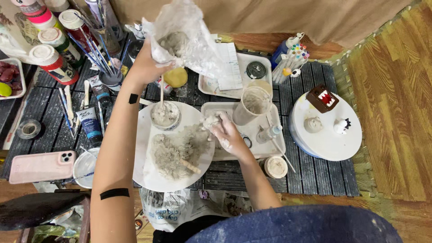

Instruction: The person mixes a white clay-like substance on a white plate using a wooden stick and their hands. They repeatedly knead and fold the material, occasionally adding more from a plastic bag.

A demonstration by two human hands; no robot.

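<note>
Left hand (146, 67) gripping clay bag (184, 33) at upper centre, right hand (229, 135) pinching grey clay lump (211, 120) just right of white round board (153, 175), nearer it

Clay slab (177, 153) on round board (153, 175); cup (164, 115) behind; tray (265, 150) right.
</note>
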